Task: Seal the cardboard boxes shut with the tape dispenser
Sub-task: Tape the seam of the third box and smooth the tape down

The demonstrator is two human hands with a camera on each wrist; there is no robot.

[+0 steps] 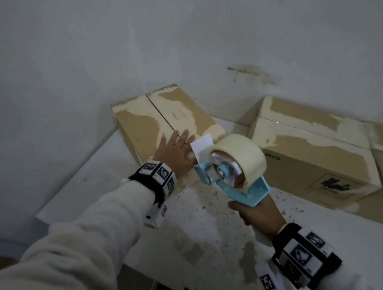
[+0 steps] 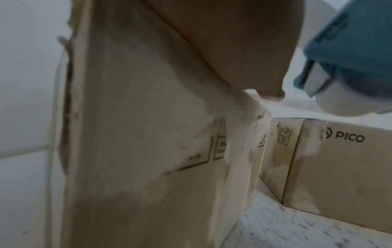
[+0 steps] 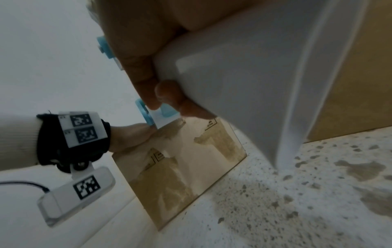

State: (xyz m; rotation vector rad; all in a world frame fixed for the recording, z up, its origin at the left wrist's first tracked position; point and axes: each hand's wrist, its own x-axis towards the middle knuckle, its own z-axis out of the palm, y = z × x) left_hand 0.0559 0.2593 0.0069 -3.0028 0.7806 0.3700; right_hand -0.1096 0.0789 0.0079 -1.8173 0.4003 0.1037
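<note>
A small cardboard box [image 1: 140, 123] stands at the table's back left, its two top flaps meeting in a dark seam. My left hand [image 1: 175, 150] lies flat on its near end, fingers straight across the seam. My right hand [image 1: 259, 210] grips the handle of a light blue tape dispenser [image 1: 236, 164] carrying a big roll of clear tape. The dispenser's white front plate hovers just right of my left hand, over the box's near right corner. In the left wrist view the box [image 2: 137, 134] fills the frame and the dispenser [image 2: 350, 58] is at the upper right.
A larger cardboard box [image 1: 308, 152] marked PICO stands to the right, with more boxes behind it at the frame edge. The speckled white table [image 1: 201, 222] has its left edge close to the small box. A grey wall rises just behind the boxes.
</note>
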